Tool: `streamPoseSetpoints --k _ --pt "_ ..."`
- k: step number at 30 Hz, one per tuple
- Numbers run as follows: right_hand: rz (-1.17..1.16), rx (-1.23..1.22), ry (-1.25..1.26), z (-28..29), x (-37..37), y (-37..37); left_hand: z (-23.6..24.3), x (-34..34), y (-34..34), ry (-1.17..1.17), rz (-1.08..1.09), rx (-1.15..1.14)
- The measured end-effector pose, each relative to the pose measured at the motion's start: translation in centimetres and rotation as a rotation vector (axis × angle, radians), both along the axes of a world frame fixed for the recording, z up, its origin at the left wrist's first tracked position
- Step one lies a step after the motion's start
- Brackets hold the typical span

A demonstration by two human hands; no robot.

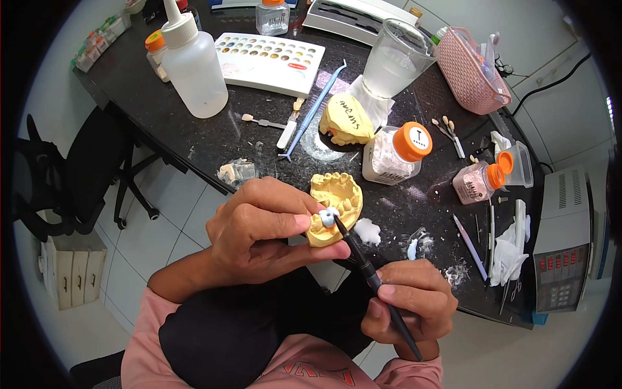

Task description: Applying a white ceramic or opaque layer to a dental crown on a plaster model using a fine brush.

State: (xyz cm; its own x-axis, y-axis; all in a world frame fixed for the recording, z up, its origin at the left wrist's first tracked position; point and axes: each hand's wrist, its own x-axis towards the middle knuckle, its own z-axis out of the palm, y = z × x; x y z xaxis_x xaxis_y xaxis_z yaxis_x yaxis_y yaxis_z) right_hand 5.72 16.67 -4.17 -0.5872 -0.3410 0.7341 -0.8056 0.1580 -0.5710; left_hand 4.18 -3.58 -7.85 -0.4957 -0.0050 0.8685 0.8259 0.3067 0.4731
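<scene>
My left hand (256, 220) is closed round a yellow plaster dental model (346, 191), thumb below and fingers along its near left side. A pale blue and white tooth crown (328, 215) sits in the model's row of teeth. In my right hand (414, 299) is a slim black brush (367, 269), gripped like a pen. Its dark tip touches the crown or lies right beside it; I cannot tell which. Beyond the model, a second yellow plaster model (346, 120) rests on the dark worktop next to an orange-lidded jar of pale powder (394, 155).
White powder (367, 231) lies right of the model. Behind stand a squeeze bottle (194, 71), a white palette (272, 61), a blue double-ended tool (317, 107) and a clear cup of liquid (396, 61). Rightward are a pink powder jar (472, 183), tissue (508, 259) and a pink basket (468, 71).
</scene>
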Motion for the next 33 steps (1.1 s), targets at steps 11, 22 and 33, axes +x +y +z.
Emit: streamPoseSetpoints --k 11,22,33 --pt "-0.317 0.025 0.063 8.5 -6.1 3.5 -0.1 -0.1 -0.1 0.022 -0.017 0.045" --pt "-0.253 0.564 -0.018 12.0 -19.6 -1.0 1.4 1.1 -0.5 -0.403 -0.336 0.511" --pt "-0.237 0.161 -0.334 8.7 -10.1 0.0 1.2 1.0 -0.9 -0.431 -0.323 0.561"
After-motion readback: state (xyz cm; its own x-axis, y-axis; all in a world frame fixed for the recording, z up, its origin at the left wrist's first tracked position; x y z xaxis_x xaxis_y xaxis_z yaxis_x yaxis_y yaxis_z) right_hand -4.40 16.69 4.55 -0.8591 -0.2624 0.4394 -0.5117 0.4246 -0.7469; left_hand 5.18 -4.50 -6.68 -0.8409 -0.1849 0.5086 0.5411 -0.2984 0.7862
